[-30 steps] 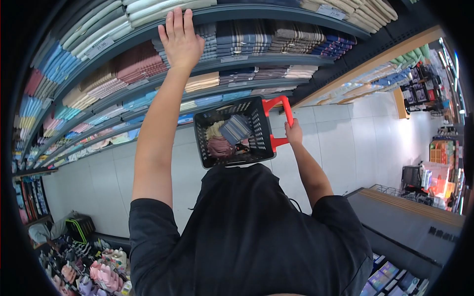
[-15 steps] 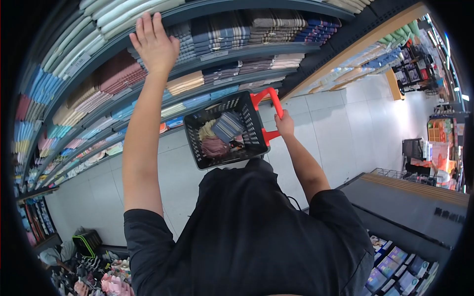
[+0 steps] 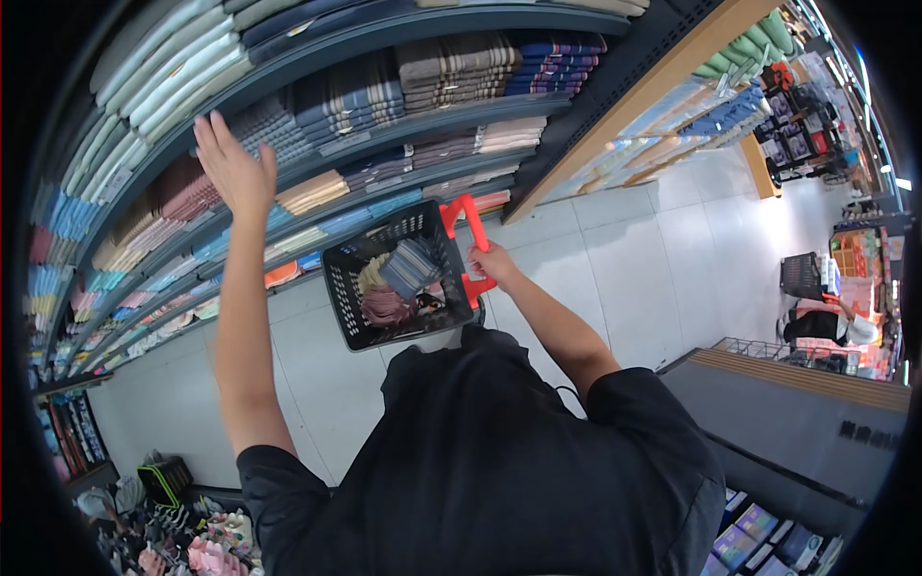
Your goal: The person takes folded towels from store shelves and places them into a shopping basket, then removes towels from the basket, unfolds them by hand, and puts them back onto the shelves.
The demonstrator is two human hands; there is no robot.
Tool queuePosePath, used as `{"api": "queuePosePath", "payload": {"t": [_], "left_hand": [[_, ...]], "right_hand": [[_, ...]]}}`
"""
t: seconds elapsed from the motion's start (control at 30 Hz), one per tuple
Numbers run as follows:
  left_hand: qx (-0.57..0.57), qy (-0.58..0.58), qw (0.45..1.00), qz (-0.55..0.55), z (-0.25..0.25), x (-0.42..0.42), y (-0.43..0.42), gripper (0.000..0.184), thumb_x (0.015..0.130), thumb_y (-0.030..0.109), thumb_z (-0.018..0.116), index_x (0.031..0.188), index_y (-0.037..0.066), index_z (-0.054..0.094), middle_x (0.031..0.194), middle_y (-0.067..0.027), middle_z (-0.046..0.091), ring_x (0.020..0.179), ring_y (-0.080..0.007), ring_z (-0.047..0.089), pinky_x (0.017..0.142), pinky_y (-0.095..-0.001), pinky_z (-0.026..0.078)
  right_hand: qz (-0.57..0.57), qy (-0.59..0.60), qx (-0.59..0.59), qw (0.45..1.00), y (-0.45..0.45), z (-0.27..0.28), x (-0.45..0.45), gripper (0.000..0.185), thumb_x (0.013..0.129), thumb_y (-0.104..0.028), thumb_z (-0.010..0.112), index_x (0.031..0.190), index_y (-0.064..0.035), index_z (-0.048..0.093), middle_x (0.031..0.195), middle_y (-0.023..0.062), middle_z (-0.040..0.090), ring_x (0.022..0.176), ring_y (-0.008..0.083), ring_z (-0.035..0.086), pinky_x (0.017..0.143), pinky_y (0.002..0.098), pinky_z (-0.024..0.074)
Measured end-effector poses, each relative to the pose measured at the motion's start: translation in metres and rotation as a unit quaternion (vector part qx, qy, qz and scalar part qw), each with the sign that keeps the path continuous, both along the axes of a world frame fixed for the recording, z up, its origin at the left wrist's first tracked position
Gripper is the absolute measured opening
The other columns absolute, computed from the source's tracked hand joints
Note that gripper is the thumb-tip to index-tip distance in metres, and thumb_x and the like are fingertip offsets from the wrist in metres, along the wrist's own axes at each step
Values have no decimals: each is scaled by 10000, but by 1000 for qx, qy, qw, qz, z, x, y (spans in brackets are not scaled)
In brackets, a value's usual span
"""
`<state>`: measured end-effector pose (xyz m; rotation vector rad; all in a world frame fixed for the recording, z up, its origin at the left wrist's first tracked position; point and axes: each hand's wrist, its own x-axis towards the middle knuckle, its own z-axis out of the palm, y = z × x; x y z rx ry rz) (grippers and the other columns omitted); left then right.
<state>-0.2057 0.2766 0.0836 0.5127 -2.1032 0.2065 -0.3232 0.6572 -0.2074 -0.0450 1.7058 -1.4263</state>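
My left hand point(image 3: 235, 173), fingers extended and thumb apart, is raised in front of the shelves beside a stack of grey-blue folded towels point(image 3: 279, 130). I cannot tell whether it touches them; it holds nothing. Just left of it lie dusty-pink folded towels point(image 3: 187, 187). My right hand point(image 3: 492, 263) is wrapped round the red handle point(image 3: 470, 219) of a black shopping basket point(image 3: 365, 333). Inside the basket lie a blue striped folded cloth point(image 3: 411, 269), a pink cloth point(image 3: 386, 308) and a yellowish cloth point(image 3: 370, 276), with a small dark item partly hidden.
Curved dark shelves point(image 3: 423, 125) of folded towels run along the left and ahead. A wooden-edged shelf end point(image 3: 615, 115) stands ahead right. Grey floor tiles point(image 3: 624, 259) stretch right, where another person point(image 3: 831, 326) is beside a dark basket. A grey display unit point(image 3: 797, 413) is at the lower right.
My left hand has come down and left from the upper shelf edge. The basket, still gripped by my right hand, sits further left in view. The person at right shows more fully.
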Motion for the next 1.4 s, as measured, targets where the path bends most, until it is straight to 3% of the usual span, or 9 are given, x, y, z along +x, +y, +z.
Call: {"api": "queuePosePath", "payload": {"t": [0.13, 0.33, 0.43, 0.5, 0.57, 0.67, 0.97, 1.17, 1.4], "left_hand": [[146, -67, 984, -81, -81, 15, 68, 746, 769, 107, 659, 1406, -56, 306, 1475, -319, 247, 1372, -463, 252, 1127, -506, 230], [404, -239, 878, -96, -245, 71, 194, 676, 761, 124, 660, 1335, -81, 368, 1385, -326, 347, 1314, -459, 315, 1095, -474, 300], [523, -267, 801, -114, -281, 89, 237, 561, 761, 206, 673, 1244, -9, 484, 1194, -247, 518, 1179, -429, 427, 993, -467, 375], [650, -255, 707, -112, -286, 94, 249, 485, 733, 240, 714, 1122, -15, 574, 969, -195, 633, 921, -353, 599, 827, -408, 481], [621, -223, 746, -95, -344, 115, 254, 414, 743, 261, 713, 1039, -13, 619, 872, -177, 654, 792, -331, 634, 739, -388, 499], [658, -267, 697, -97, -361, 124, 249, 376, 765, 275, 695, 1009, -5, 634, 901, -191, 649, 834, -328, 642, 751, -392, 496], [680, -296, 671, -12, -357, 126, 263, 471, 794, 343, 684, 1117, 8, 611, 969, -172, 661, 905, -303, 651, 801, -379, 491], [714, -290, 637, -4, -407, 135, 266, 521, 787, 375, 686, 1125, -15, 615, 966, -170, 691, 921, -291, 670, 809, -362, 506], [665, -331, 670, 6, -391, 141, 280, 437, 781, 356, 658, 1062, 22, 664, 972, -182, 695, 935, -323, 669, 818, -381, 513]], "right_hand": [[27, -10, -47, 998, 1, -6, -14, 199, 861, -193, 646, 1004, -66, 588, 789, 16, 609, 628, 92, 578, 559, 238, 497], [-23, -114, -73, 990, 2, 3, -17, 166, 881, -182, 647, 972, -65, 572, 708, 6, 564, 536, 97, 520, 484, 256, 461], [-64, -127, -72, 987, 0, 6, -14, 152, 877, -174, 652, 943, -69, 565, 673, -2, 535, 487, 96, 480, 437, 252, 428], [-90, -131, -66, 985, -1, 7, -11, 145, 871, -167, 655, 930, -73, 561, 658, -5, 522, 466, 94, 462, 416, 248, 408], [-102, -128, -69, 984, 3, 6, -11, 126, 865, -160, 645, 888, -80, 551, 644, -6, 509, 469, 101, 463, 440, 265, 417], [-109, -123, -75, 984, 11, 4, -18, 125, 858, -159, 644, 860, -82, 546, 628, -8, 497, 461, 104, 454, 449, 273, 415], [-111, -107, -55, 987, 36, 6, -45, 126, 863, -153, 641, 880, -77, 542, 628, -8, 499, 458, 99, 448, 453, 268, 411], [-96, -117, -75, 986, 51, 6, -60, 114, 872, -140, 637, 900, -76, 547, 636, -9, 504, 476, 99, 466, 475, 264, 427], [-38, -87, -90, 991, 57, 7, -76, 149, 869, -144, 648, 962, -80, 550, 733, 15, 552, 596, 113, 550, 564, 266, 483]]}}
